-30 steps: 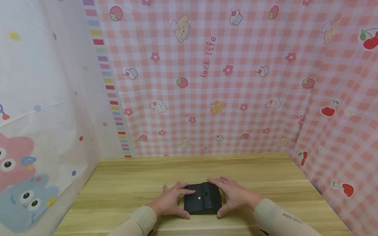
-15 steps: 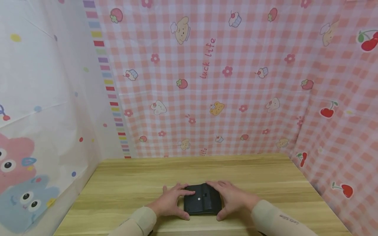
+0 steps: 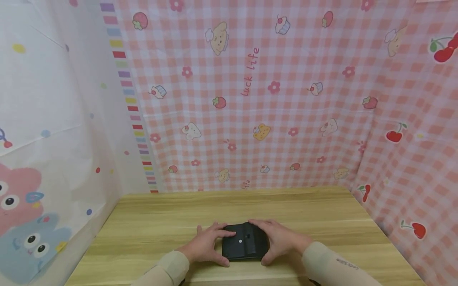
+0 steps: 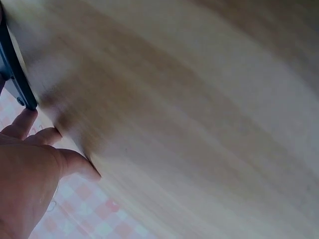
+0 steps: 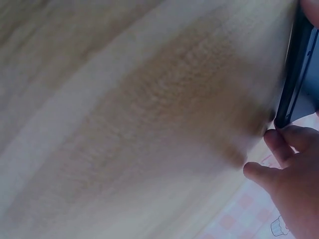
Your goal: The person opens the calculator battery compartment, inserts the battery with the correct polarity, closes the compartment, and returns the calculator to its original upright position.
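Note:
A black wallet lies on the wooden table in the head view, with a small pale stud on its left half and a raised flap on its right half. My left hand holds its left side, thumb at the near corner and index finger over the top. On the other side my right hand grips the right end, thumb at the near edge and fingers at the far edge. In the left wrist view, the wallet's dark edge meets a fingertip. The right wrist view shows fingers at the wallet's corner.
The wood-grain tabletop runs back to a pink checked cloth. A white patterned cloth hangs at the left, and a cherry-printed cloth closes off the right.
My right hand and sleeve have shifted slightly left, and the head view has moved a little. Both hands stay at the wallet, which keeps its place on the table.

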Demonstrator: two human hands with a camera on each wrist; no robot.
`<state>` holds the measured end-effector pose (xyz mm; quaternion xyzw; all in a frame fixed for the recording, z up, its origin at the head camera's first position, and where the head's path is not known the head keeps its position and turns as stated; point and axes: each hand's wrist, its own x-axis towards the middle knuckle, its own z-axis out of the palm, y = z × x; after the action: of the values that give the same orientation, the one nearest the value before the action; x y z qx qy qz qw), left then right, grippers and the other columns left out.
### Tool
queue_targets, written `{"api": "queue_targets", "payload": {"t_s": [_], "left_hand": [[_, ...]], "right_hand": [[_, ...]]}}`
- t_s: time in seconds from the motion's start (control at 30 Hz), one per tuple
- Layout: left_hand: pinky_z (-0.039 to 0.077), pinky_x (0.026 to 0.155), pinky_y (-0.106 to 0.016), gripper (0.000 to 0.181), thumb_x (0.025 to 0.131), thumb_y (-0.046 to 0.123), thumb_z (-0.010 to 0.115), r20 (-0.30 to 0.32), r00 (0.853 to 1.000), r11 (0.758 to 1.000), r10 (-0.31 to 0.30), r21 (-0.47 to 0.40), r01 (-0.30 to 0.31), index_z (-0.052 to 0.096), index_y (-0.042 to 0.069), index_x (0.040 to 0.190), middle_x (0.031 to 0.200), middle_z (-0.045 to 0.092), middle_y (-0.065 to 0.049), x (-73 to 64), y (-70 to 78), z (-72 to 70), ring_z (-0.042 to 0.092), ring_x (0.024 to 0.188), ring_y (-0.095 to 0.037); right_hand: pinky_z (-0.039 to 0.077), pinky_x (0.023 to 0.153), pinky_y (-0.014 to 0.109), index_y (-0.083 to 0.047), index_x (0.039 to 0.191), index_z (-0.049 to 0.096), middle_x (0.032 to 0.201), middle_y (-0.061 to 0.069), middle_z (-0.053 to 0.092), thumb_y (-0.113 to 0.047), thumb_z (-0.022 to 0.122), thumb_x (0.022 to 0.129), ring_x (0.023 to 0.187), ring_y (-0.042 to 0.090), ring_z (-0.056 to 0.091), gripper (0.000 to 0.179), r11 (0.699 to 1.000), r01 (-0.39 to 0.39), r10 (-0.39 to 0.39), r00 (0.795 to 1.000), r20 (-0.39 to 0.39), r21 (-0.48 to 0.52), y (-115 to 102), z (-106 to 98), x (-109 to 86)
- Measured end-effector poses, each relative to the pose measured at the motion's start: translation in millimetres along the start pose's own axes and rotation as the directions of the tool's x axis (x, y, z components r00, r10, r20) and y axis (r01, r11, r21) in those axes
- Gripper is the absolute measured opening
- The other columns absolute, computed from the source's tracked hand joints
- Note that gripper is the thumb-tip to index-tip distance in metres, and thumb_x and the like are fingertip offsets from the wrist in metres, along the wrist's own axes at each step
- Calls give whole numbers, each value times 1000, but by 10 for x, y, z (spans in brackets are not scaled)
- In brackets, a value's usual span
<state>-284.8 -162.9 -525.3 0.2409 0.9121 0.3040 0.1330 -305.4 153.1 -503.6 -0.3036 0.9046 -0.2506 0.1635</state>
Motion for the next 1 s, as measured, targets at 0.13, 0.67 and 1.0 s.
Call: {"api": "queue_targets", "payload": {"t_s": [0.13,0.67,1.0], "left_hand": [[-2,115,-91,82,75,46,97,5,1000,1000,1,3,-1,61,44,149,172,40,-10,-6,4,-4,24,164,-47],[6,117,-90,82,77,51,95,-12,1000,999,23,37,-23,62,37,150,170,43,-13,-49,34,-31,30,162,-47],[17,119,-87,83,80,52,92,-109,988,993,105,69,-98,61,25,152,164,50,-16,-82,22,-48,36,159,-47]], "right_hand": [[45,115,58,-28,167,35,164,3,48,-39,101,63,145,31,45,124,1000,3,-3,1000,-2,10,-3,-3,-3],[44,115,59,-25,166,38,163,7,49,-36,101,63,145,33,48,121,997,36,-35,999,-18,64,-16,-28,-22],[43,116,59,-24,166,37,159,8,54,-34,102,63,142,31,53,122,995,52,-46,997,-61,90,-43,-105,-61]]}}
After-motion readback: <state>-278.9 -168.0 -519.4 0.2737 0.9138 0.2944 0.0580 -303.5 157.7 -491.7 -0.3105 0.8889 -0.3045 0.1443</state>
